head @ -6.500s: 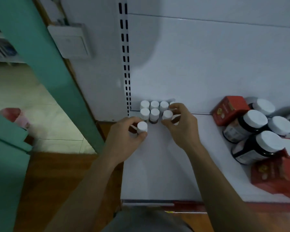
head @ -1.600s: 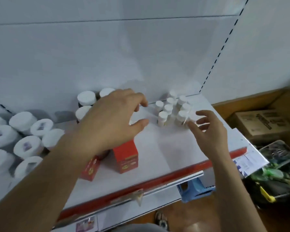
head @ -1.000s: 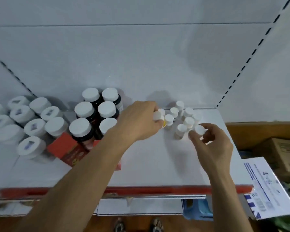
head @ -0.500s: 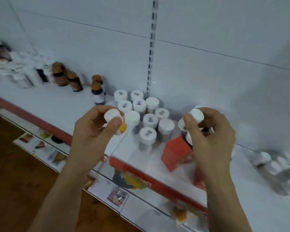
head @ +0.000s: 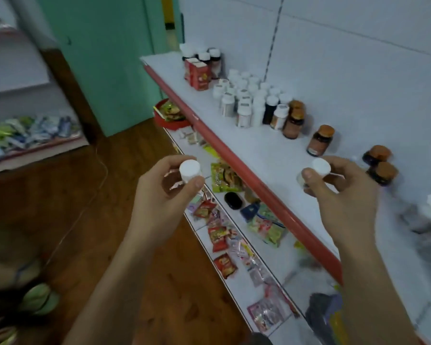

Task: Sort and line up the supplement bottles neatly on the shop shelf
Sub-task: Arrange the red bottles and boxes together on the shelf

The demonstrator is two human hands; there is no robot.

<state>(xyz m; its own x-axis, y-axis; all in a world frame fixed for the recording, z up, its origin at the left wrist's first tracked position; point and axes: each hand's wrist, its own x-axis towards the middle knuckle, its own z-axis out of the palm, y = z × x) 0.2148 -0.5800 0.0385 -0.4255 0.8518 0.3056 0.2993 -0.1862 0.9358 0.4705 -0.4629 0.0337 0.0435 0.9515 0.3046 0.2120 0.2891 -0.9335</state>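
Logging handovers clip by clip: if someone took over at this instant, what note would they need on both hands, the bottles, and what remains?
The left grip holds a white-capped bottle in the air, in front of the shelf's red edge.
The right grip holds a second white-capped bottle above the shelf.
Done: a white-capped cluster stands grouped in rough rows beyond a red box.
Left: set both held bottles down with their kind, probably by that cluster. The brown-capped bottles stand loosely apart and look in need of lining up.
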